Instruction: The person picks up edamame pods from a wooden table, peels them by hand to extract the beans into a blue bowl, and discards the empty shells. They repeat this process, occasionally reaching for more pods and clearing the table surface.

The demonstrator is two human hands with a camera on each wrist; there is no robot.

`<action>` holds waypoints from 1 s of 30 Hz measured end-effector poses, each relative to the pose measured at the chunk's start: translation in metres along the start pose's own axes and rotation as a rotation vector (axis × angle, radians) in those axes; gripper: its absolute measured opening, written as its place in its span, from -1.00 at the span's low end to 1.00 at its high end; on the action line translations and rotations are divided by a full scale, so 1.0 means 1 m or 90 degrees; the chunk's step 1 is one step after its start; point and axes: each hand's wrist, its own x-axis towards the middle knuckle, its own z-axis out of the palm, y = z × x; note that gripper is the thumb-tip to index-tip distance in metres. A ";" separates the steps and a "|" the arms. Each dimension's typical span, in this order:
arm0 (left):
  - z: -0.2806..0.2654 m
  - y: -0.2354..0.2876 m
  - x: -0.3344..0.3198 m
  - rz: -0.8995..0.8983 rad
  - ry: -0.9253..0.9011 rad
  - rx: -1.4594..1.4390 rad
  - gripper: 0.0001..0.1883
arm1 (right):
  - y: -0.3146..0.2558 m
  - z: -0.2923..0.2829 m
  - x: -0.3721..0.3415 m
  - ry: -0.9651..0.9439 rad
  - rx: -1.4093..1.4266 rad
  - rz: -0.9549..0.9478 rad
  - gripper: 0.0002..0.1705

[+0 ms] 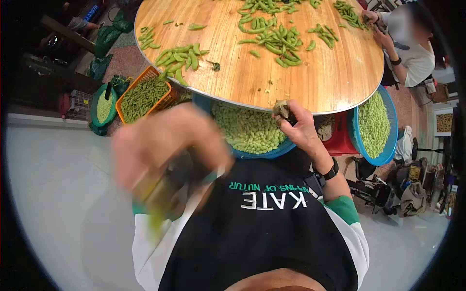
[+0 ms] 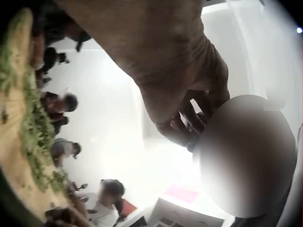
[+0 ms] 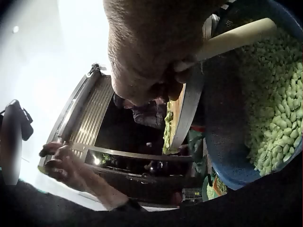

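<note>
My left hand (image 1: 170,145) is raised close to the head camera and blurred, its fingers curled. A yellow-brown patch shows at its fingers, with a blurred green thing (image 1: 155,223) pinched at the tips. In the left wrist view the fingers of my left hand (image 2: 184,90) bend down beside a blurred round area. My right hand (image 1: 301,127) is at the table's near edge, fingers curled, with a brownish covering (image 1: 280,109) at the tips; whether it holds anything is unclear. A pale cylindrical thing (image 3: 236,39) extends from my right hand (image 3: 147,52) in the right wrist view.
Green pods (image 1: 281,41) lie in piles on the round wooden table (image 1: 218,89). Below its edge stands a blue basin of shelled beans (image 1: 247,128), with another blue basin (image 1: 394,131) to the right and an orange basket (image 1: 167,98) to the left. Another person (image 1: 420,58) sits at upper right.
</note>
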 end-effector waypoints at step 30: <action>-0.022 0.038 -0.004 -0.082 0.338 1.843 -0.93 | 0.021 -0.029 0.009 0.208 0.316 0.108 -0.81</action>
